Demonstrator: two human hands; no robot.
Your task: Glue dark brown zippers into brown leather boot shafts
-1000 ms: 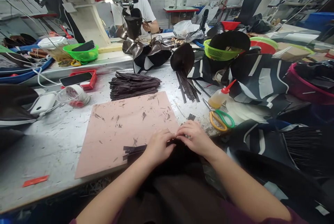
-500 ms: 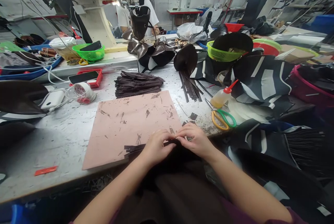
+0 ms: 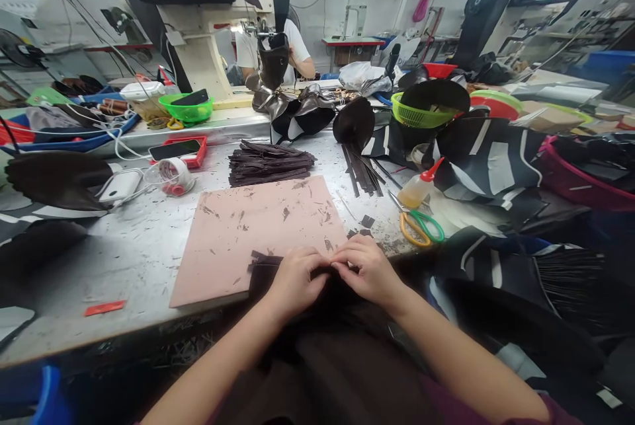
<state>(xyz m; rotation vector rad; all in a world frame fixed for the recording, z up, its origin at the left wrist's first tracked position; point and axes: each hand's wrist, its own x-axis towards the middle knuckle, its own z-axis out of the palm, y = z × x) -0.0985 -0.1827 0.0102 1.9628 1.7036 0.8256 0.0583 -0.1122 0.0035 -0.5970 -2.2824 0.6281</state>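
At the table's front edge, my left hand [image 3: 301, 277] and my right hand [image 3: 366, 271] meet fingertip to fingertip. Both are closed in a pinch on dark brown material that looks like a zipper; the exact spot between the fingers is hidden. More dark zippers [image 3: 262, 266] stick out to the left of my left hand, over the near edge of a pink board [image 3: 258, 213]. Below my hands, dark material covers my lap. Behind the board lies a stack of dark brown zippers [image 3: 270, 164].
Scissors [image 3: 419, 227] and a glue bottle [image 3: 417, 188] are on the right, near dark boot pieces [image 3: 491, 160]. On the left are a tape roll [image 3: 174, 177], a red tray [image 3: 198, 151] and a red strip [image 3: 104, 308]. A person [image 3: 297, 55] sits behind a sewing machine [image 3: 208, 35].
The view has tilted up and turned slightly left. My hands stay together in the same pinch, with only slight finger movement.
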